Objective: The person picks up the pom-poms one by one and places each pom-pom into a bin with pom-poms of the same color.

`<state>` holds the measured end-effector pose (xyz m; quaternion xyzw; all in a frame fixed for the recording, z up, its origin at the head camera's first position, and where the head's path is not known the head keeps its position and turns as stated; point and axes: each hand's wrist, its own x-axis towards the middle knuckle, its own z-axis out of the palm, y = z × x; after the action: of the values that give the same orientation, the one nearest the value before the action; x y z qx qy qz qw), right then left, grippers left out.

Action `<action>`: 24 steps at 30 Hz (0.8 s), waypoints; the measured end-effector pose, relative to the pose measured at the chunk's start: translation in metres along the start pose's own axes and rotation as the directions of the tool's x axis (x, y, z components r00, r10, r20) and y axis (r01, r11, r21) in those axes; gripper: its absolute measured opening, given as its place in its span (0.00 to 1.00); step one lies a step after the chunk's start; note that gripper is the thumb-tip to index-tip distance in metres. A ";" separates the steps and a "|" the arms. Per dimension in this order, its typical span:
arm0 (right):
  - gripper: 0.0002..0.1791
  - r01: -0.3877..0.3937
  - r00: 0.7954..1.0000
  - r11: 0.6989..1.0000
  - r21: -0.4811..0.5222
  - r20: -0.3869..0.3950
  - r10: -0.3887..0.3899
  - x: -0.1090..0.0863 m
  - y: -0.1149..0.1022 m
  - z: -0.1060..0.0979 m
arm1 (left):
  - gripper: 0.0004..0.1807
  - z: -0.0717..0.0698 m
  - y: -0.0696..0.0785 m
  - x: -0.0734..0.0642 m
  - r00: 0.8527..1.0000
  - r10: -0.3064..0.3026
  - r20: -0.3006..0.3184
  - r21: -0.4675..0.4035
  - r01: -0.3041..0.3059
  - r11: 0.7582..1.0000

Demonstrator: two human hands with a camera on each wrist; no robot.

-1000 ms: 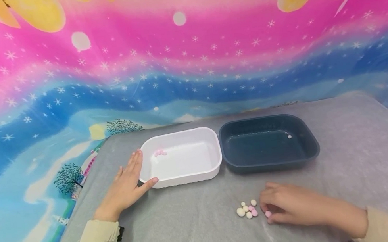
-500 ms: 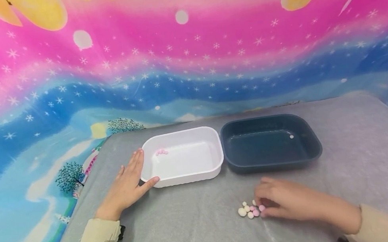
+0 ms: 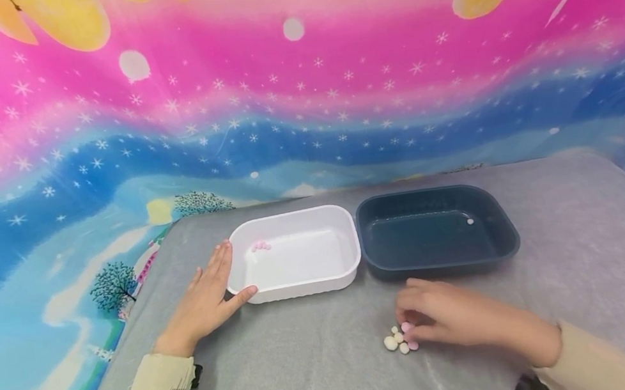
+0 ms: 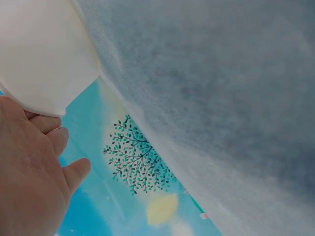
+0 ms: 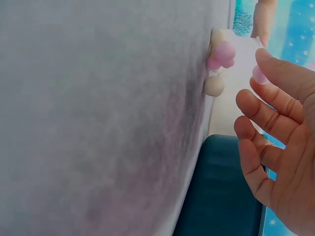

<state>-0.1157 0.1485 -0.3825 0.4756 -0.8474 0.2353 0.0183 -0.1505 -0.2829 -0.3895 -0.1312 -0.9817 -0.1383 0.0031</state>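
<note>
right hand [image 3: 444, 313]: pinches pink ball [image 5: 260, 74]; fingers could bump, scatter cream balls [image 3: 390, 343]
left hand [image 3: 202, 305]: uncurled, on white tray's [image 3: 306, 288] left edge

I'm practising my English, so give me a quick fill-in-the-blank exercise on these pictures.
In the head view, the white tray stands to the ____ of the dark tray.
The dark tray holds only ____ white ball.
The right hand pinches a ____ ball.
The left hand touches the ____ tray.
Missing words: left, one, pink, white.
</note>
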 end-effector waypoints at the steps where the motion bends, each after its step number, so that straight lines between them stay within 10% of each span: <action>1: 0.12 -0.002 1.000 1.000 0.001 0.001 0.002 0.001 0.000 0.000 | 0.56 0.000 0.000 0.000 1.000 -0.001 0.001 -0.001 0.001 1.000; 24: 0.10 -0.105 0.990 0.992 0.075 0.103 0.097 0.034 -0.007 0.003 | 0.55 0.001 -0.003 0.001 1.000 0.003 -0.005 -0.006 -0.003 1.000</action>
<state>-0.1278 0.1170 -0.3742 0.4434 -0.8602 0.2458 -0.0546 -0.1517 -0.2851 -0.3908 -0.1325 -0.9810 -0.1415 0.0055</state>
